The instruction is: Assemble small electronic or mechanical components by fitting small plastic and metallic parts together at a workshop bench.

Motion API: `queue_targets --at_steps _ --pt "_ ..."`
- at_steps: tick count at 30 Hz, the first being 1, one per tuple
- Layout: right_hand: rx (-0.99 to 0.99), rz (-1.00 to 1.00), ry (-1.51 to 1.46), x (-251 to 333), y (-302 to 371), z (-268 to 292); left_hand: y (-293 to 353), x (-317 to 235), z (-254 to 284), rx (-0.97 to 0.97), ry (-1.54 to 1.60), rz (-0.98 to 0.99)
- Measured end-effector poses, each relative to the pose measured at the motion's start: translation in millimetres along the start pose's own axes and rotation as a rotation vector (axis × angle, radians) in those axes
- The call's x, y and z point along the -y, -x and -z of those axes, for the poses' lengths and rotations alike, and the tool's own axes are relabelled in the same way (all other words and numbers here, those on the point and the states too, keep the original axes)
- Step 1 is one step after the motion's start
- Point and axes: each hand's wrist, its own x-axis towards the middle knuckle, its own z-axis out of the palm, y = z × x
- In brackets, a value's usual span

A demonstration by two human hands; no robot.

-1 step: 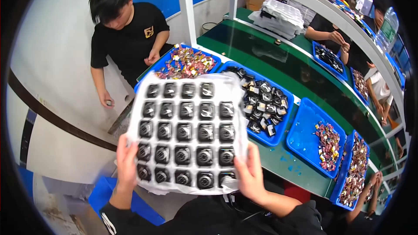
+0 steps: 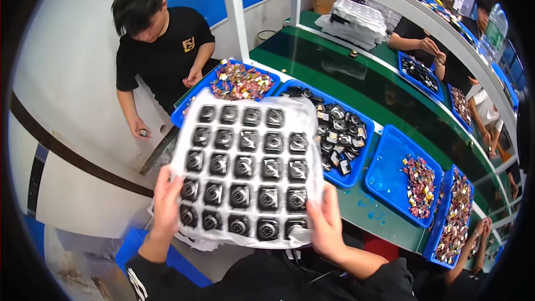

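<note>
A white molded tray [image 2: 300, 112] is held up in front of me, tilted so that its face shows. Rows of square black parts [image 2: 242, 166] with round centres sit in its pockets; the far right corner pocket holds none. My left hand [image 2: 165, 203] grips the left edge, and my right hand [image 2: 327, 223] grips the right edge with its thumb on top. Thin white sheeting [image 2: 200, 241] hangs out under the near edge. Just behind the tray stands a blue bin [image 2: 351, 180] of loose black parts, partly covered by it.
A person in a black shirt [image 2: 167, 50] stands at the far left. Blue bins of small pinkish parts stand behind the tray [image 2: 179, 114] and at right [image 2: 384, 178]. White trays [image 2: 359, 17] are stacked across the green belt [image 2: 340, 61]. A white shelf post [image 2: 235, 17] rises ahead. Other people work at right.
The tray has shifted slightly to the right and turned a little, with both hands still on it. The bins remain in place.
</note>
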Motion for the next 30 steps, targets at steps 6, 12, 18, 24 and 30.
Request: queue_targets --at_steps 6,12,18,24,30 --pt "-0.225 -0.129 -0.286 46 -5 38 -79 -27 -66 0.311 -0.132 0.245" --pt "-0.296 -0.306 -0.498 98 -30 38 -136 -90 -110 0.447 0.198 0.615" --pt "-0.348 -0.388 -0.768 111 -33 26 -134 -108 -120 0.786 0.214 0.222" --pt "-0.255 -0.414 -0.932 100 -44 18 -149 -60 -132 0.338 -0.022 -0.162" --pt "-0.271 -0.363 -0.99 113 -56 9 -166 -83 -154 0.345 -0.018 -0.158"
